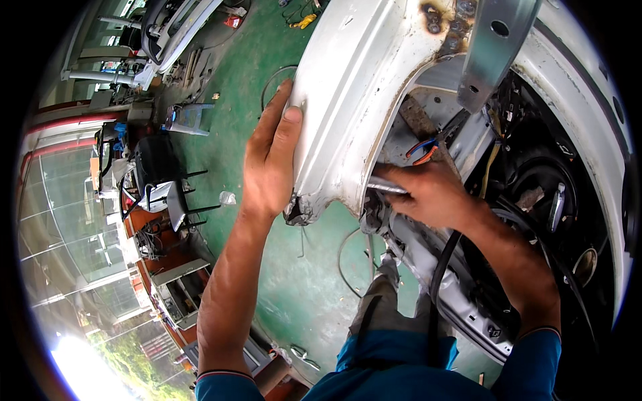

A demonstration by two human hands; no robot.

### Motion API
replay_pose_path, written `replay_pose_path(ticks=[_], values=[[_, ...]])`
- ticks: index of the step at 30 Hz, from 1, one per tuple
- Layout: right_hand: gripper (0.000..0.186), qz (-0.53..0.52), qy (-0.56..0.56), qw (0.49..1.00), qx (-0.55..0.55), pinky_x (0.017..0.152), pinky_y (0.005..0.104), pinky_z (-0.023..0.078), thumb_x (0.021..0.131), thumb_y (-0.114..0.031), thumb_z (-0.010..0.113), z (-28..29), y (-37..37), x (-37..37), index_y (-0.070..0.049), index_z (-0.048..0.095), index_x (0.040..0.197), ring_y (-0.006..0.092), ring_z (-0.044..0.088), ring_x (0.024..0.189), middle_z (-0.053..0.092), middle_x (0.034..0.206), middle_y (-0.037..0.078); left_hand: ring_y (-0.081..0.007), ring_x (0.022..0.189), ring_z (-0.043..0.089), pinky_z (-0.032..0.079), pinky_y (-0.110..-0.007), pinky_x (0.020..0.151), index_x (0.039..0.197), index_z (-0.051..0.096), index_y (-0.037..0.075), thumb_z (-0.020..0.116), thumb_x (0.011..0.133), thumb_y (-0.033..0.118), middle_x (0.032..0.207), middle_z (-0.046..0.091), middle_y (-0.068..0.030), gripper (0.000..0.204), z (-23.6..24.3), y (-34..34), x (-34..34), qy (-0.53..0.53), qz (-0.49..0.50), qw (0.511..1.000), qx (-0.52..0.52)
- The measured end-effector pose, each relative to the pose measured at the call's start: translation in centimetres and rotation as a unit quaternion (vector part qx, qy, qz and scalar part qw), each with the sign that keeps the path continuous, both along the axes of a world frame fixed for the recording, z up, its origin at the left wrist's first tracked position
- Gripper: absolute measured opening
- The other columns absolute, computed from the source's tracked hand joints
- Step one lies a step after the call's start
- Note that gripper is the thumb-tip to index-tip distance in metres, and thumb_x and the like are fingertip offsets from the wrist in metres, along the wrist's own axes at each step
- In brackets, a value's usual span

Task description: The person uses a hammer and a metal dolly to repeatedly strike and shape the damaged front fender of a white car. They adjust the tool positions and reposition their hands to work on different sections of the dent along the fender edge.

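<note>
A white car body panel (338, 113) runs down the middle, with a torn, crumpled lower edge. My left hand (271, 157) lies flat along its outer side, fingers stretched out and thumb on the white metal. Behind the panel's inner edge, my right hand (431, 194) is closed round a silver metal tool (386, 185); its far end is hidden behind the panel, so its exact kind cannot be told. Orange and blue wires (422, 151) show just above my right hand. A grey metal strip with holes (495, 57) hangs over the opening.
Burnt weld spots (435, 20) mark the panel's top. At right are dark car parts, a black hose (445, 267) and a white curved body edge (582, 127). On the green floor (267, 294) lie cables. A black chair (160, 167) and a small stool (187, 119) stand at left.
</note>
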State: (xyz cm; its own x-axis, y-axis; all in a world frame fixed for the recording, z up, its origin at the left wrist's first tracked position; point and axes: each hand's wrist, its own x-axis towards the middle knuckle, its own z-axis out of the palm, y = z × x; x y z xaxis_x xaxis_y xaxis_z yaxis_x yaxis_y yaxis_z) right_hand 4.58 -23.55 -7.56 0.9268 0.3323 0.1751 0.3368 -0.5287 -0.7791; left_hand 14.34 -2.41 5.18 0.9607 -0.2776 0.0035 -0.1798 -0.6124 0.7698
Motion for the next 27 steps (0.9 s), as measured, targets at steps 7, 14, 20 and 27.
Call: replay_pose_path(ticks=[7,14,20,27], values=[[0.029,-0.067,0.057,0.994,-0.068,0.059,0.048,0.055,0.082,-0.024,0.074,-0.8,0.5,0.3,-0.009,0.061,0.102,0.0355,0.07,0.066,0.068,0.069,0.015,-0.027,0.134,0.05,0.035,-0.033,0.113,0.149,0.043,-0.004,0.049,0.103,0.049,0.147,0.052,-0.0228,0.07,-0.3,0.3,0.3,-0.013,-0.012,1.0,0.011],[0.035,-0.068,0.002,0.996,-0.051,0.059,0.0507,0.054,0.077,-0.023,0.076,-0.9,1.8,-0.5,-0.011,0.064,0.108,0.0376,0.07,0.066,0.067,0.067,0.014,-0.0246,0.132,0.05,0.035,-0.032,0.112,0.15,0.043,-0.004,0.048,0.105,0.045,0.145,0.053,-0.022,0.066,-0.4,-0.3,0.4,-0.006,-0.013,1.0,-0.008],[0.027,-0.158,0.088,0.98,0.088,0.062,0.0488,0.054,0.089,-0.029,0.072,1.3,-1.8,0.1,-0.01,0.063,0.106,0.0395,0.069,0.071,0.067,0.072,0.017,-0.0218,0.129,0.051,0.036,-0.031,0.111,0.15,0.042,-0.004,0.047,0.106,0.042,0.144,0.055,-0.0207,0.065,-1.1,0.7,0.2,0.017,-0.002,0.999,-0.045],[0.023,-0.198,0.037,0.979,0.007,0.056,0.0402,0.05,0.084,-0.017,0.077,-2.6,-0.7,-1.8,-0.007,0.066,0.101,0.0378,0.066,0.064,0.064,0.07,0.016,-0.0166,0.123,0.054,0.036,-0.026,0.109,0.146,0.051,-0.001,0.049,0.105,0.039,0.139,0.059,-0.0138,0.057,-1.0,0.7,0.6,-0.005,0.03,0.999,-0.031]])
